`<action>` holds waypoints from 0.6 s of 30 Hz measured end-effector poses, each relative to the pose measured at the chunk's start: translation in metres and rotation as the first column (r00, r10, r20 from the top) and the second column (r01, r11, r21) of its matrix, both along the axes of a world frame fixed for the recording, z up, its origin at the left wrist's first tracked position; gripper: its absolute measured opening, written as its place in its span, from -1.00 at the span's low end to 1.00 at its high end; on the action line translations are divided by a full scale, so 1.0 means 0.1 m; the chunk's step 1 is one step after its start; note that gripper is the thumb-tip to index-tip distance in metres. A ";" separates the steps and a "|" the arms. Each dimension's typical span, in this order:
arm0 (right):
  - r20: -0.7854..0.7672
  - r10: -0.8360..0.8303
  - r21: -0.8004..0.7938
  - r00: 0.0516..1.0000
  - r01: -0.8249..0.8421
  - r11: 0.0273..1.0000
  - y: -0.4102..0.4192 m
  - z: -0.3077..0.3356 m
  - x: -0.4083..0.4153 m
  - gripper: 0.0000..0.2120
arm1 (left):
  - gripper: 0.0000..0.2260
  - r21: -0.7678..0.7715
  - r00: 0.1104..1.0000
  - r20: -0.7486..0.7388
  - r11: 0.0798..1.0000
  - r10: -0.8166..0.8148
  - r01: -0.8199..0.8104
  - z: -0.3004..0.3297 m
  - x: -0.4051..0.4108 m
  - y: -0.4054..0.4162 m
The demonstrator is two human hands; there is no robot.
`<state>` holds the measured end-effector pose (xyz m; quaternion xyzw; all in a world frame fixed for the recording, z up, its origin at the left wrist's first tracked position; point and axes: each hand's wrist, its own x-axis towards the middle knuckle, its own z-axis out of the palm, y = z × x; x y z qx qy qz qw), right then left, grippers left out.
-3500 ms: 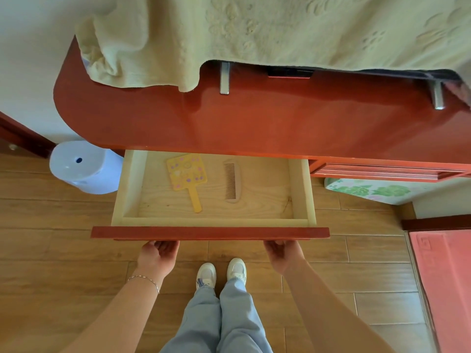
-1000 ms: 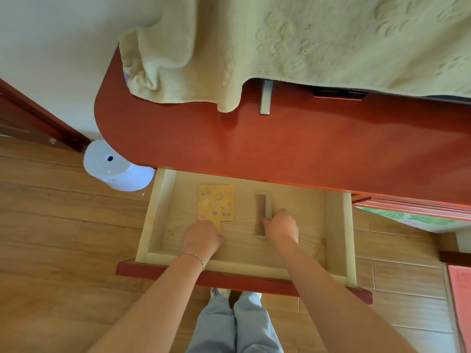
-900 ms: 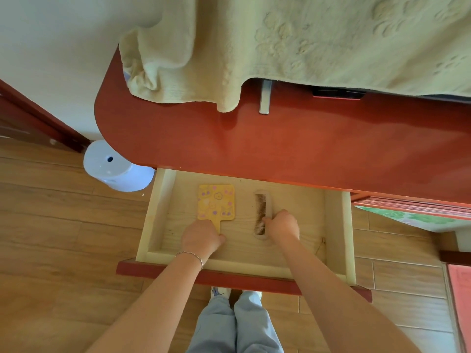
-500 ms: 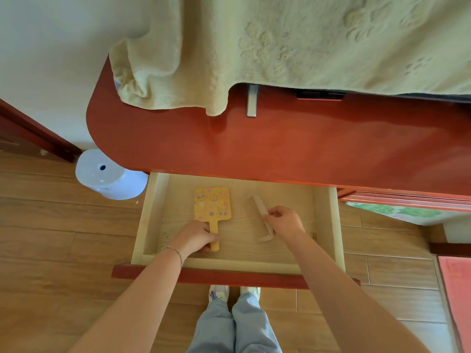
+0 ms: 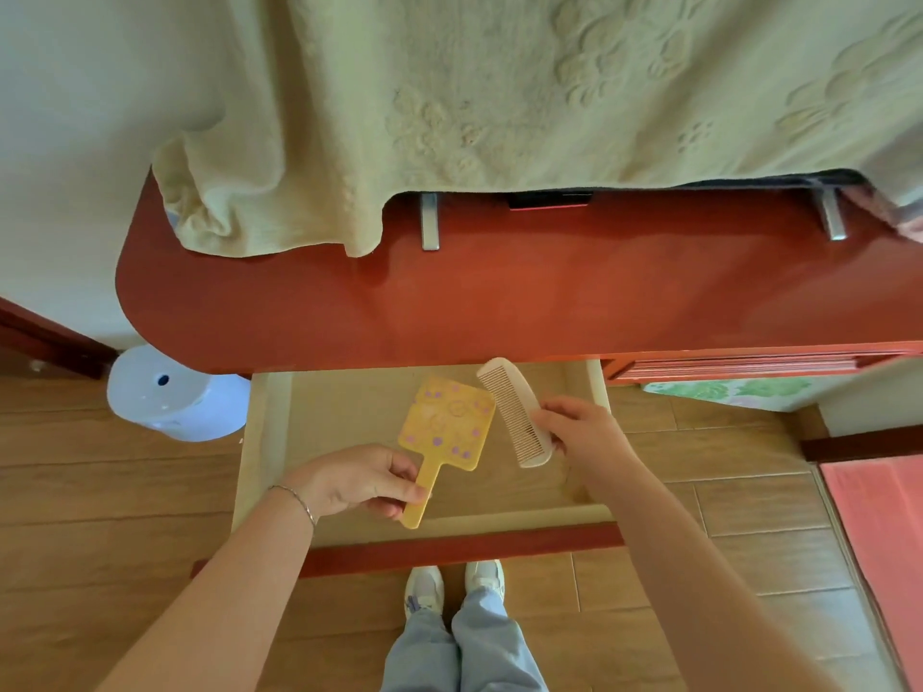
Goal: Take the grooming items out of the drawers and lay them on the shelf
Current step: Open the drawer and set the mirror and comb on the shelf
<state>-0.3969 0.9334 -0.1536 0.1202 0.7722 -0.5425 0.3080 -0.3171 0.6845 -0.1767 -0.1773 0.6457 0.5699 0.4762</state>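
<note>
A pale wooden drawer with a red front stands pulled out under the glossy red shelf. My left hand grips the handle of a yellow hand mirror with purple dots, held above the drawer. My right hand pinches the lower end of a cream comb, lifted clear of the drawer floor, its top end near the shelf's front edge. The two items hang side by side, almost touching.
A pale green towel drapes over the back of the shelf. A second red drawer sits to the right, slightly open. A white-blue round container stands on the wooden floor at left. A pink mat lies at right.
Both hands pulled the drawer out, reached in and took hold of the mirror and the comb. Both items have since been lifted off the drawer floor.
</note>
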 end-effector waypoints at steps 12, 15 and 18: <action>-0.103 -0.267 -0.277 0.958 0.230 0.933 0.27 0.48 -0.35 -0.84 | -0.92 0.063 0.952 -0.268 0.989 0.148 -0.136 0.61 -0.50 0.45; -0.119 -0.308 -0.251 0.944 0.272 0.929 0.25 0.50 -0.46 -0.87 | -0.96 0.072 0.920 -0.299 0.967 0.253 -0.243 0.70 -0.70 0.50; -0.115 -0.307 -0.233 0.945 0.275 0.933 0.20 0.47 -0.58 -0.87 | -0.93 0.071 0.908 -0.290 0.953 0.301 -0.293 0.73 -0.90 0.53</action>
